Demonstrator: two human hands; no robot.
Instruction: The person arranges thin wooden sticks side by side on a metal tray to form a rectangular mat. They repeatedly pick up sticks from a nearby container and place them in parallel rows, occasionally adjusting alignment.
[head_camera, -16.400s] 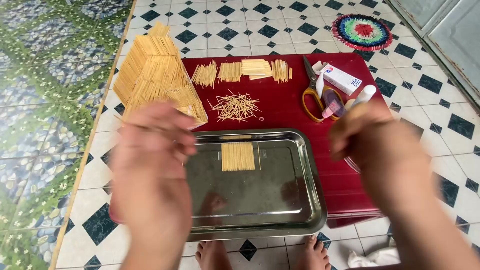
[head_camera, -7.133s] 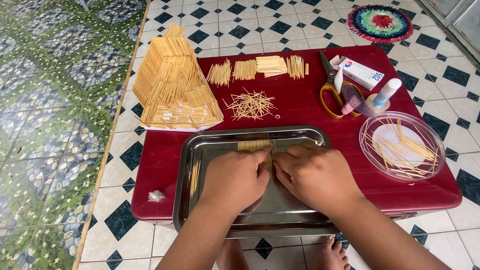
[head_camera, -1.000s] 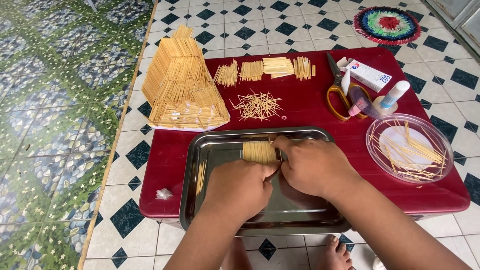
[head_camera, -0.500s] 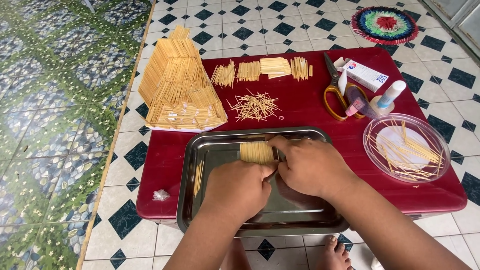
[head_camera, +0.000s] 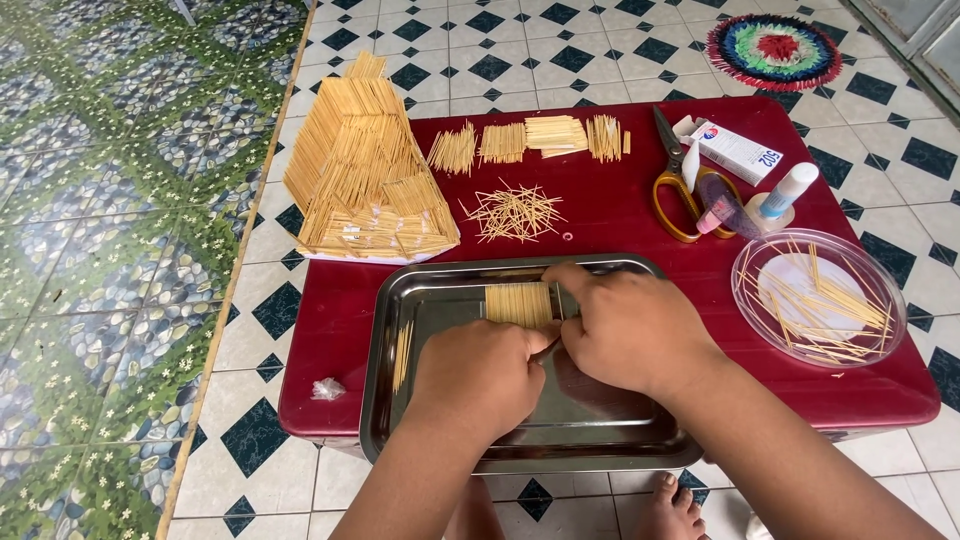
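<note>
While your left hand (head_camera: 478, 375) and right hand (head_camera: 628, 330) curl and press the flat stick panel (head_camera: 518, 303), its sticks point away from you in the metal tray (head_camera: 400, 420).

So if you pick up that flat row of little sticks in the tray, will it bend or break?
Probably fragile: the stick panel is many thin sticks side by side, so it may flex or split. It looks very light. Both the left hand and right hand touch it, suggesting careful handling.

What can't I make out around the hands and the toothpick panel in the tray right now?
Head view:
- Fingertips of left hand and right hand: curled under, hidden.
- Near edge of toothpick panel: covered by both hands.
- Tray floor beneath the hands: hidden.
- Small clear scrap: too small to identify.
</note>
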